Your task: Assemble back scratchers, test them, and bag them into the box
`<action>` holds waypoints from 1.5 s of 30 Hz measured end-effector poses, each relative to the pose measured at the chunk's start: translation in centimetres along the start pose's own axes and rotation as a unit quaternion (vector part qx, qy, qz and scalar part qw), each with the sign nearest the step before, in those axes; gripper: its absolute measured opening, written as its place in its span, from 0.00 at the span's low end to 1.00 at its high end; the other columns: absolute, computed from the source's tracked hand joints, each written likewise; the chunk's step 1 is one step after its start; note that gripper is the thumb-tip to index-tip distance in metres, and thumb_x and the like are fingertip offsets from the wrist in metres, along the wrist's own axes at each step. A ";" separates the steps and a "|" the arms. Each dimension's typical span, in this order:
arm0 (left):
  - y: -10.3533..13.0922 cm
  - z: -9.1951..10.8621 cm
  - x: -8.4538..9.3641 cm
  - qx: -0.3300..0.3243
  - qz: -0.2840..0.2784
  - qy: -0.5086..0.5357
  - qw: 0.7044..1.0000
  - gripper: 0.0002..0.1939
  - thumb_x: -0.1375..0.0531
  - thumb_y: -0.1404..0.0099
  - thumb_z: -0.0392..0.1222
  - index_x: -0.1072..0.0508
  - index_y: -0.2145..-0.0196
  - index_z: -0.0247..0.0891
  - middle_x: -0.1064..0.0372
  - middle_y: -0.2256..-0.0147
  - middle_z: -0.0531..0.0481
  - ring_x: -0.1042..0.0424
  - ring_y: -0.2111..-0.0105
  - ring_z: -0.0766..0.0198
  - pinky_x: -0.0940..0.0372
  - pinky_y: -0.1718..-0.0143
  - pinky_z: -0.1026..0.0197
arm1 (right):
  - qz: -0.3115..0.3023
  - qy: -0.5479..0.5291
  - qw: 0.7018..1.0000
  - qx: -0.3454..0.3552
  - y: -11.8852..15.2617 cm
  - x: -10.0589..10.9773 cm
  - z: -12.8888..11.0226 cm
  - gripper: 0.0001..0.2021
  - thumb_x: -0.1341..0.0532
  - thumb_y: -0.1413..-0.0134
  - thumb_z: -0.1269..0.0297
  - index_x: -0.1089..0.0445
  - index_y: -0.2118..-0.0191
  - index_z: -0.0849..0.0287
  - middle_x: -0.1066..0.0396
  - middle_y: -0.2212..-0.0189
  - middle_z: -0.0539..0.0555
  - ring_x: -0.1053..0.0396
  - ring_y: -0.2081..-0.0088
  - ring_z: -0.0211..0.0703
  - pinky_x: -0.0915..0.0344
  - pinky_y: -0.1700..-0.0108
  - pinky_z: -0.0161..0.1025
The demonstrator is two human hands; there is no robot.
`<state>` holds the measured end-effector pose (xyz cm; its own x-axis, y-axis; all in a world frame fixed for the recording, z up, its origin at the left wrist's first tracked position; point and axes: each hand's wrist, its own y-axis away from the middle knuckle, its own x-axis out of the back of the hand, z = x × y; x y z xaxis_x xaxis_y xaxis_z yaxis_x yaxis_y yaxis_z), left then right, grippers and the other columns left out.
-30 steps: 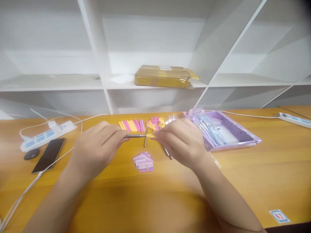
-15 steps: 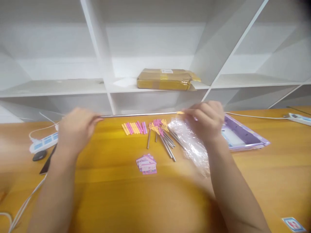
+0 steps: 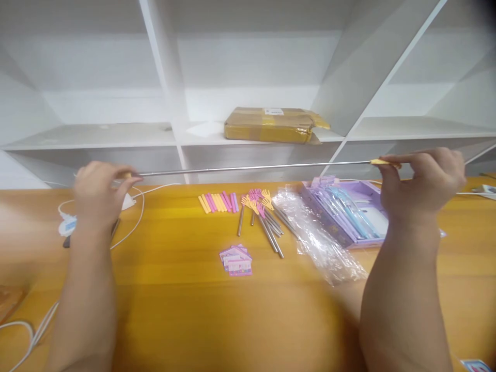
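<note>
Pulled much farther apart: left hand [image 3: 98, 194] and right hand [image 3: 424, 181], telescopic rod [image 3: 251, 167] now stretched long between them

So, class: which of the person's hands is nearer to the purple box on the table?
Right. The right hand hovers just right of the purple box, pinching the rod's yellow tip. The left hand grips the other end, far across the table.

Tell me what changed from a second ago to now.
The hands drew apart: left hand went left, right hand went right, pulling the telescopic rod from short to long. Both kept their grip. The sticks, cards and purple box stayed put.
</note>
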<state>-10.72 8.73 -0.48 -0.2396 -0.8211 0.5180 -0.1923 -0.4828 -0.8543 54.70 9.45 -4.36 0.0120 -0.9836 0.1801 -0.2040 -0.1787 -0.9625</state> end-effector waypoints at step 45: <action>-0.2 1.8 1.7 -0.001 -0.050 0.011 0.999 0.15 0.44 0.23 0.53 0.22 0.56 0.43 0.18 0.57 0.50 0.24 0.57 0.58 0.35 0.44 0.50 | -0.118 0.005 0.991 0.059 -0.6 4.1 -1.9 0.04 0.30 0.41 0.62 0.17 0.63 0.53 0.36 0.71 0.55 0.43 0.65 0.47 0.44 0.60 0.45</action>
<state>-9.40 6.91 0.50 -0.2406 -0.7619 0.6013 -0.2176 -0.5614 -0.7984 53.05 5.58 -2.68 0.0368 -0.9138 0.4045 -0.0807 -0.4062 -0.9102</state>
